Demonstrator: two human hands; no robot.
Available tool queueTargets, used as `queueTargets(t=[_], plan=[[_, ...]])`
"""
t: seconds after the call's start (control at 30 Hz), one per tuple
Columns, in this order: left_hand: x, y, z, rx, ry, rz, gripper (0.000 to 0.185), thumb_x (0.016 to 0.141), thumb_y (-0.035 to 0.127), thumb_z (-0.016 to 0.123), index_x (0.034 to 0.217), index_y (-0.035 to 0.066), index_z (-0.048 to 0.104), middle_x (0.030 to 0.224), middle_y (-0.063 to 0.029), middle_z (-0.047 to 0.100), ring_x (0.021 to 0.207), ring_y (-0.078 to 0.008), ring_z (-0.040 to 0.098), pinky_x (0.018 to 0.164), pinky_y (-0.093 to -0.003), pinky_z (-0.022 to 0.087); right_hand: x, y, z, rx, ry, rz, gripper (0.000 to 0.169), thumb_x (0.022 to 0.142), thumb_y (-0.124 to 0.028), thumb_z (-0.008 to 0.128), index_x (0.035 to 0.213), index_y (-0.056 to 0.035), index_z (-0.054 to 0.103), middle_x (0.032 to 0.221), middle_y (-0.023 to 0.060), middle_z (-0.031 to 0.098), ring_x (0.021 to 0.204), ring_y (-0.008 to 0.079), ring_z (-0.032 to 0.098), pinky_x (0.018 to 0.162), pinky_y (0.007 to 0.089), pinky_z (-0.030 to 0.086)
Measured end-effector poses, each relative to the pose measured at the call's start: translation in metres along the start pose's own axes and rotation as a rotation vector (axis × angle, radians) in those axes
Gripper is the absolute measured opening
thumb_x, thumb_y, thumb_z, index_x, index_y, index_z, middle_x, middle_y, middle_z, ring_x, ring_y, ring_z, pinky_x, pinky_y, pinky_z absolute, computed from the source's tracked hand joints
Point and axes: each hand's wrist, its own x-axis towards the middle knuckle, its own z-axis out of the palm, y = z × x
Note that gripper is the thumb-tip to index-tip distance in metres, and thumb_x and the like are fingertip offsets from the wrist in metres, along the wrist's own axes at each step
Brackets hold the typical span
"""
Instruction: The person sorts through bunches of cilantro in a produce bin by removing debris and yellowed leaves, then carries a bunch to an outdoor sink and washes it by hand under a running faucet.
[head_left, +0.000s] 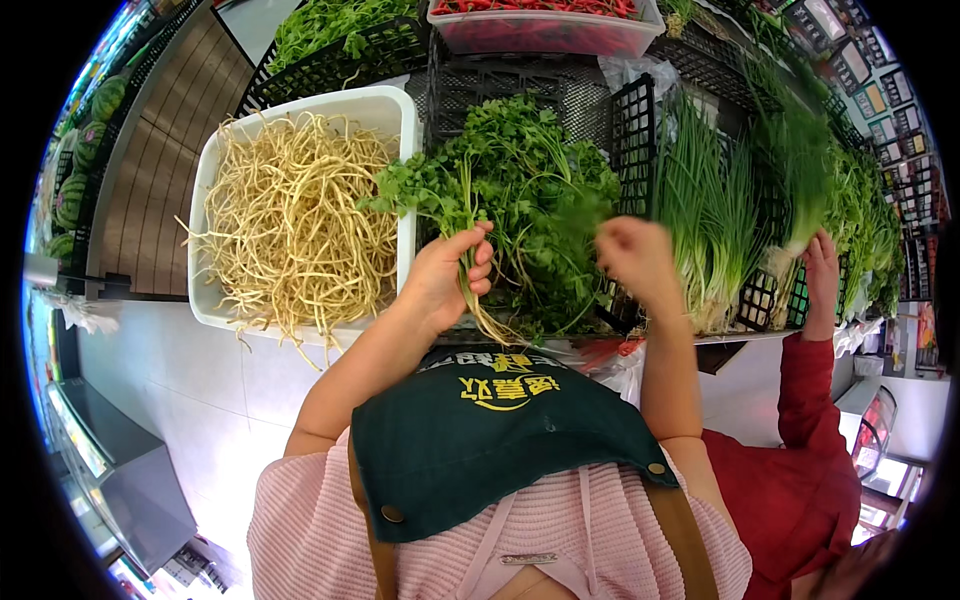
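Observation:
A small bunch of cilantro (469, 199) is gripped by its stems in my left hand (450, 274), leaves up and pale roots hanging below the fist. Right of it, my right hand (641, 255) is blurred by motion, its fingers pinched at a smeared green cilantro sprig (581, 217). Between and behind both hands lies a loose heap of cilantro (517, 165) in a black crate. To the left, a white plastic tub (409, 127) is piled with long, pale yellow roots (300, 217), close to my left forearm.
Scallions (709, 217) stand in a black crate (634, 142) on the right. Farther right, a co-worker's hand (821, 259) in a red sleeve holds a blurred bunch of greens. Red chilies (536, 7) fill a clear bin at the back. Watermelons (71, 199) lie far left.

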Motion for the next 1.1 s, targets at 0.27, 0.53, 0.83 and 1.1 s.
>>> queueTargets(t=[0.27, 0.53, 0.83, 1.1], plan=[[-0.021, 0.031, 0.025, 0.031, -0.130, 0.100, 0.019, 0.090, 0.020, 0.044, 0.102, 0.006, 0.046, 0.066, 0.0013, 0.041, 0.053, -0.0069, 0.036, 0.045, -0.0200, 0.030, -0.001, -0.096, -0.089, 0.556, 0.623, -0.405, 0.019, 0.083, -0.008, 0.056, 0.098, -0.0005, 0.062, 0.063, 0.0044, 0.060, 0.048, 0.0040, 0.050, 0.041, 0.0151, 0.035], [-0.026, 0.031, 0.022, 0.020, -0.058, 0.131, 0.020, 0.091, 0.021, 0.041, 0.104, 0.005, 0.044, 0.066, 0.0011, 0.040, 0.053, -0.0063, 0.035, 0.044, -0.0195, 0.030, 0.036, -0.085, -0.084, 0.193, 0.186, -0.199, 0.017, 0.082, -0.013, 0.057, 0.090, -0.0003, 0.064, 0.064, 0.0062, 0.061, 0.052, 0.0078, 0.055, 0.047, 0.0195, 0.043], [-0.037, 0.040, 0.043, 0.069, -0.274, 0.179, 0.024, 0.091, 0.024, 0.043, 0.105, 0.005, 0.047, 0.071, 0.0000, 0.046, 0.052, -0.0062, 0.038, 0.044, -0.0196, 0.032, 0.036, -0.117, -0.060, 0.334, 0.437, -0.585, 0.008, 0.079, -0.004, 0.057, 0.083, -0.0011, 0.064, 0.071, 0.0054, 0.063, 0.060, 0.0104, 0.059, 0.052, 0.0218, 0.047], [-0.005, 0.000, 0.019, -0.011, -0.036, -0.029, 0.023, 0.087, 0.025, 0.052, 0.093, 0.002, 0.054, 0.083, -0.0042, 0.056, 0.074, -0.0133, 0.054, 0.065, -0.0272, 0.044, -0.011, -0.074, 0.055, -0.062, 0.010, -0.746, 0.020, 0.071, -0.007, 0.061, 0.091, -0.0040, 0.060, 0.074, 0.0084, 0.055, 0.065, 0.0241, 0.056, 0.056, 0.0306, 0.046]])
